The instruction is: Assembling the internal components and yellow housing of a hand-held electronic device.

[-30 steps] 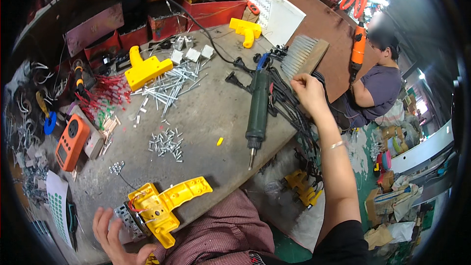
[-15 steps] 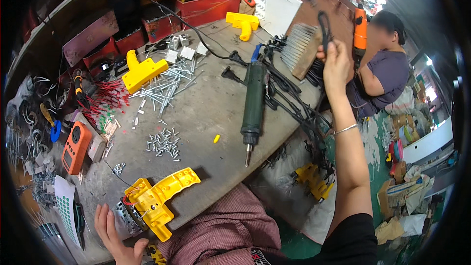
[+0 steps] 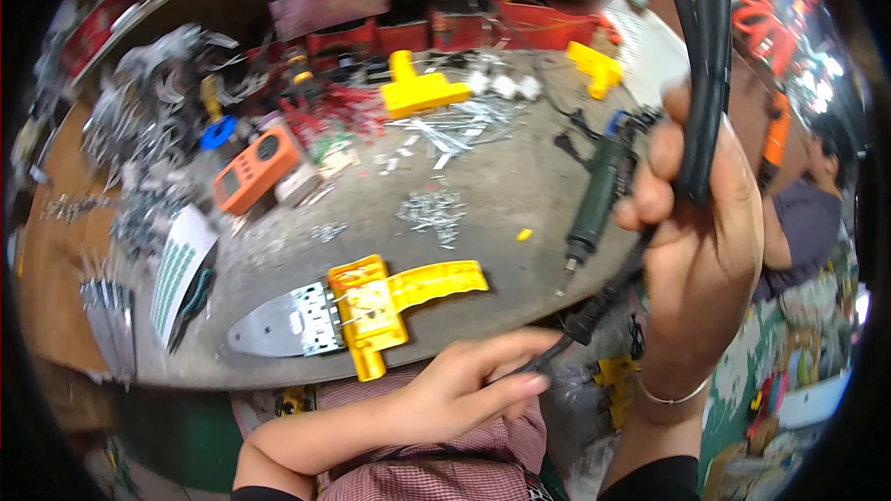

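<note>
A bundled black power cord (image 3: 703, 130) is gripped in my right hand (image 3: 701, 250), raised close in front of me on the right, with fingers wrapped round it. From there the cord runs down to my left hand (image 3: 487, 376), which pinches a thin part below the thicker sleeve (image 3: 587, 315). On the near edge of the table lies an open yellow tool housing (image 3: 367, 301), joined to a flat grey metal blade (image 3: 283, 325). Wires show inside this housing. Neither hand touches it.
A dark green electric screwdriver (image 3: 596, 195) lies on the table beside my right hand. Screws (image 3: 433, 213), long pins (image 3: 455, 125), yellow housings (image 3: 418, 88) and an orange meter (image 3: 257, 170) are spread farther back. Red bins (image 3: 548, 26) line the back; a person (image 3: 807, 223) sits at right.
My right hand has brought the black cord from the far right up close to me. My left hand has left the yellow housing's blade and taken hold of the cord. The view has turned.
</note>
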`<control>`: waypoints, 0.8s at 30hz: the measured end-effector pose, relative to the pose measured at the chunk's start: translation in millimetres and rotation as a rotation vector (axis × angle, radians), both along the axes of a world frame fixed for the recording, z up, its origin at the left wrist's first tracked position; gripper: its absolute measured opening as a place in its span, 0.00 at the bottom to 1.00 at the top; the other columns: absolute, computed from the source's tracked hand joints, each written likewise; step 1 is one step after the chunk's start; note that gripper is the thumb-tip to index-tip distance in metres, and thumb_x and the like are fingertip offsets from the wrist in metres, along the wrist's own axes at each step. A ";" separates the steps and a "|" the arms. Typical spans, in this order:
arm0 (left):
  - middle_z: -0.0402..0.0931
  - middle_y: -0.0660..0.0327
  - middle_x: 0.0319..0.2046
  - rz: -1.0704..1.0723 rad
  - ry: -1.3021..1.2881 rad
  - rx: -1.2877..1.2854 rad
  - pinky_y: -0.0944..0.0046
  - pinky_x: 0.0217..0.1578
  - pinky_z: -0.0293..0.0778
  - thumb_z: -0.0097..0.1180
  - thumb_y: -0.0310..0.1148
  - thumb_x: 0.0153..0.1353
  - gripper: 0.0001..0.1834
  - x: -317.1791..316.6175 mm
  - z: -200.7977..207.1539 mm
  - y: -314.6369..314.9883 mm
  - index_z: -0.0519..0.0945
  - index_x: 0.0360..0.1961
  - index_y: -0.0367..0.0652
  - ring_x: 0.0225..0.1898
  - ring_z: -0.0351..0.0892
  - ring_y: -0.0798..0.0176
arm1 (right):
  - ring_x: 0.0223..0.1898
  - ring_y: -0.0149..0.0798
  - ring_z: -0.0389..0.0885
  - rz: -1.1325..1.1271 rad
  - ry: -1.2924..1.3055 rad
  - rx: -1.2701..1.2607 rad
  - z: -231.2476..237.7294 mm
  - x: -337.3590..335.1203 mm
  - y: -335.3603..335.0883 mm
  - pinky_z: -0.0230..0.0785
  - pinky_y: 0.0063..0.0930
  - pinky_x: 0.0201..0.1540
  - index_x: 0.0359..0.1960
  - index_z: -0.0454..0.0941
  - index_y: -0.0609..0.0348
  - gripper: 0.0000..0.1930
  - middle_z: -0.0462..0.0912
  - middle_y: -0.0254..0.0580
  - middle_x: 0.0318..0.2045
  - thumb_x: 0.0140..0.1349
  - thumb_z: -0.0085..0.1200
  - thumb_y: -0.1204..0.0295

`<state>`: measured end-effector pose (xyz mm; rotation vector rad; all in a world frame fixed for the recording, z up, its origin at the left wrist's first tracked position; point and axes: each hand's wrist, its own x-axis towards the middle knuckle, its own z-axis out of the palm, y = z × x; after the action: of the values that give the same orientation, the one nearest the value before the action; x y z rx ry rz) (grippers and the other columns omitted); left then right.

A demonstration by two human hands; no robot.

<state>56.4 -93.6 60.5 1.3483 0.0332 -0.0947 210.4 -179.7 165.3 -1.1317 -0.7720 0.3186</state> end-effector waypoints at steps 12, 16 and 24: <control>0.69 0.67 0.22 0.576 -0.224 1.483 0.66 0.23 0.71 0.56 0.33 0.49 0.11 -53.5 -35.2 20.4 0.77 0.35 0.44 0.23 0.75 0.67 | 0.51 0.57 0.77 -0.292 -1.117 -0.657 -117.8 33.9 -13.3 0.64 0.45 0.59 0.50 0.77 0.63 0.18 0.79 0.49 0.48 0.56 0.56 0.75; 0.68 0.67 0.24 0.516 -0.300 1.461 0.69 0.25 0.68 0.54 0.33 0.47 0.08 -50.4 -26.8 18.8 0.75 0.31 0.46 0.26 0.72 0.67 | 0.45 0.44 0.81 0.444 -1.233 -0.655 -101.8 -20.2 -12.5 0.70 0.44 0.54 0.45 0.80 0.57 0.18 0.81 0.41 0.38 0.50 0.62 0.74; 0.69 0.64 0.24 0.202 -0.213 1.341 0.67 0.26 0.72 0.56 0.34 0.51 0.09 -80.4 -5.7 32.3 0.76 0.33 0.43 0.28 0.76 0.65 | 0.27 0.47 0.81 0.758 -0.974 -0.783 -106.4 -40.0 -13.0 0.74 0.35 0.31 0.40 0.79 0.56 0.15 0.80 0.42 0.29 0.51 0.67 0.69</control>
<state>-24.0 -61.3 54.8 2.6751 0.0565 0.3025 170.4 -192.7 58.8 -1.7092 -2.0737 0.7622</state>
